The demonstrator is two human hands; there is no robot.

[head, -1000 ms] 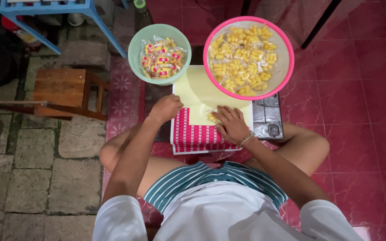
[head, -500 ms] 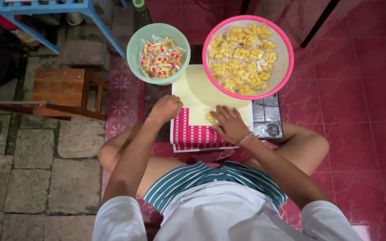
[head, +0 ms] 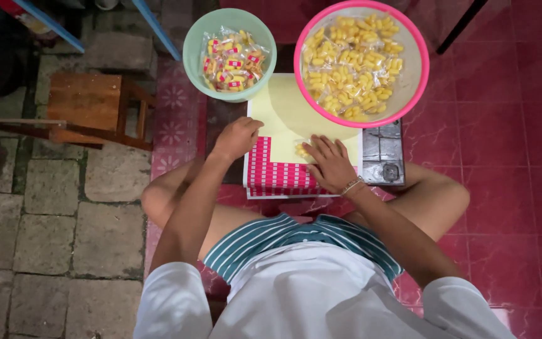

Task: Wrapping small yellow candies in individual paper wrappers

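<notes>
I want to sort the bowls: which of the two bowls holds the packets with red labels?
The green bowl, the smaller one, on the left. The pink bowl beside it holds only plain yellow packets.

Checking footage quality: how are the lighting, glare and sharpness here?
Head view: bright, even light on the pink bowl and yellow sheet; soft glare on the red tiles at right; top-left corner dark; both hands and snack packets look sharp, without motion blur.

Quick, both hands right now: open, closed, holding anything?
Left hand: loosely curled, resting on the yellow sheet's left edge; a grip cannot be told.
Right hand: open, fingers spread over a small clear packet of yellow snacks.
</notes>
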